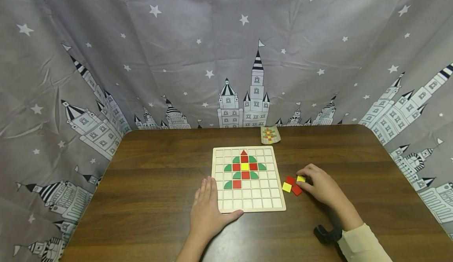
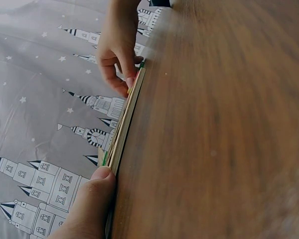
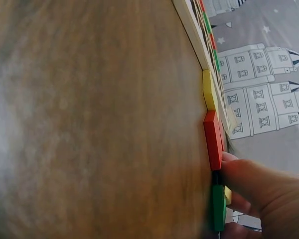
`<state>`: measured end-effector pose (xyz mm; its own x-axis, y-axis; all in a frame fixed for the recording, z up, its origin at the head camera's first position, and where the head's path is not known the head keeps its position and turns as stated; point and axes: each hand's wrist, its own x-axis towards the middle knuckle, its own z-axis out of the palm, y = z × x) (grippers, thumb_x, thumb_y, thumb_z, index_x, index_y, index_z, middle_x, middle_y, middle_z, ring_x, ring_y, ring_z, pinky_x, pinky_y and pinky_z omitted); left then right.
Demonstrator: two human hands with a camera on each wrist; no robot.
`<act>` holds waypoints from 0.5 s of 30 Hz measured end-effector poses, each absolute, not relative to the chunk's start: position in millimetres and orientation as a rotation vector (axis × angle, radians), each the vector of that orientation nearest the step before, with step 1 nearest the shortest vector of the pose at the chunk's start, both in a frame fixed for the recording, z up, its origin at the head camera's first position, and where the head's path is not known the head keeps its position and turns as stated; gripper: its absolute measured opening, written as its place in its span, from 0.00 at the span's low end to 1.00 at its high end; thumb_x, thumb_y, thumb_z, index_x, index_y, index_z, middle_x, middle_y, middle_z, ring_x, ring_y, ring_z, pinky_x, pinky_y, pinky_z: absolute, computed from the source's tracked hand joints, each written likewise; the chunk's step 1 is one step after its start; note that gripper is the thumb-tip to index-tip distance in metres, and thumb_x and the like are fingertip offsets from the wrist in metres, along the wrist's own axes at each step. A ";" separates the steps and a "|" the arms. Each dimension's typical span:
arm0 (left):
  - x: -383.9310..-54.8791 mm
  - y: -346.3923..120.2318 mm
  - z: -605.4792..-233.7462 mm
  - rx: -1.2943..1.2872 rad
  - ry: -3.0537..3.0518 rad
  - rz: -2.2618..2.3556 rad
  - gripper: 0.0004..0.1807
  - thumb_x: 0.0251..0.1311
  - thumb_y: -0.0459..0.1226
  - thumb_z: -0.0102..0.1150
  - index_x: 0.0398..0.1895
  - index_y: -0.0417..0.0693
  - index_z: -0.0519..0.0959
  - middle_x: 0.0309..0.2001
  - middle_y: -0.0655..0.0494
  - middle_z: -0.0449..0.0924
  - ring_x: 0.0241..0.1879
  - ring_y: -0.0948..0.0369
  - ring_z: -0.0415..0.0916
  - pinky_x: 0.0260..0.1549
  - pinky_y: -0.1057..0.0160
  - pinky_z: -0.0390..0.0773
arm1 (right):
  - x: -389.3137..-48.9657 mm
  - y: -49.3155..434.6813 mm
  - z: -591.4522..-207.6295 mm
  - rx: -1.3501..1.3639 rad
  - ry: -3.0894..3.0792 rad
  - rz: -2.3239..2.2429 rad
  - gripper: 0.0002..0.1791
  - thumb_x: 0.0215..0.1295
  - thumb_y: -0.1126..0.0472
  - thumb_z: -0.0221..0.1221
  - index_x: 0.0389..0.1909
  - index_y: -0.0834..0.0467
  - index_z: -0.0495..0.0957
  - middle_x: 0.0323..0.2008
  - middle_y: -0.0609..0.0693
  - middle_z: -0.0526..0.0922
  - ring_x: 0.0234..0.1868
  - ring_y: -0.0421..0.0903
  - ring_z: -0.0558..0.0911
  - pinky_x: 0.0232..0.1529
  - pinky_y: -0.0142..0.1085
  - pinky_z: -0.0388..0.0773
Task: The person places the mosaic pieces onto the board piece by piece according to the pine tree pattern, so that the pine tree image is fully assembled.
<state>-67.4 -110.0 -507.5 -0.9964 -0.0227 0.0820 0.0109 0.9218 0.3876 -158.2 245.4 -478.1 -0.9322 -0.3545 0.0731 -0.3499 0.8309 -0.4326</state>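
Observation:
A pale wooden grid board (image 1: 226, 203) lies on the table, with red, green and yellow tiles set in its cells. My left hand (image 1: 207, 213) rests along its left edge and lower left corner, fingers straight, thumb (image 2: 97, 191) against the near edge. To the right of the board, my right hand (image 1: 323, 187) pinches a yellow square tile (image 1: 301, 178) between thumb and fingers. Beside it lie another yellow tile (image 1: 286, 187) and two red tiles (image 1: 296, 190). In the right wrist view, a green tile (image 3: 219, 206) shows by the fingers; the hand hides it in the head view.
A small pattern card (image 1: 270, 135), slightly curled, sits at the back of the brown wooden table (image 1: 159, 175). Behind the table hangs a grey curtain (image 1: 177, 57) printed with castles and stars. A black band (image 1: 327, 234) is by the right wrist.

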 end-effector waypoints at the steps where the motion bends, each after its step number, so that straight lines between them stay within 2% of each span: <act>1: -67.4 -110.0 -507.3 0.008 -2.995 -0.604 0.76 0.34 0.83 0.53 0.78 0.38 0.52 0.79 0.44 0.50 0.79 0.49 0.46 0.75 0.46 0.56 | -158.3 245.5 -478.6 -0.592 2.998 -0.701 0.15 0.60 0.58 0.69 0.47 0.57 0.84 0.43 0.48 0.82 0.45 0.48 0.81 0.49 0.49 0.79; 4: -67.3 -110.0 -507.1 0.005 -2.994 -0.604 0.76 0.34 0.83 0.53 0.77 0.37 0.52 0.79 0.43 0.50 0.79 0.49 0.46 0.75 0.46 0.56 | -158.4 245.0 -478.8 -0.627 3.011 -0.677 0.15 0.60 0.59 0.68 0.47 0.58 0.83 0.43 0.49 0.82 0.44 0.48 0.82 0.48 0.49 0.80; 11: -67.2 -109.8 -507.2 0.007 -2.997 -0.600 0.76 0.34 0.83 0.53 0.77 0.37 0.52 0.79 0.43 0.50 0.79 0.49 0.46 0.75 0.46 0.56 | -160.7 242.8 -476.7 -0.717 3.070 -0.535 0.15 0.61 0.60 0.67 0.47 0.64 0.83 0.40 0.52 0.82 0.33 0.41 0.75 0.36 0.41 0.78; 15: -67.1 -109.8 -507.0 0.006 -2.996 -0.603 0.75 0.34 0.82 0.54 0.77 0.37 0.52 0.79 0.43 0.50 0.79 0.49 0.46 0.75 0.46 0.56 | -162.1 241.6 -476.7 -0.725 3.082 -0.502 0.17 0.61 0.60 0.67 0.47 0.65 0.83 0.39 0.52 0.82 0.32 0.41 0.74 0.36 0.40 0.78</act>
<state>-67.1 -109.8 -507.0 -0.9963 -0.0209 0.0829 0.0128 0.9222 0.3864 -162.1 241.6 -476.7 -0.8958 -0.4244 0.1324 -0.4445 0.8488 -0.2863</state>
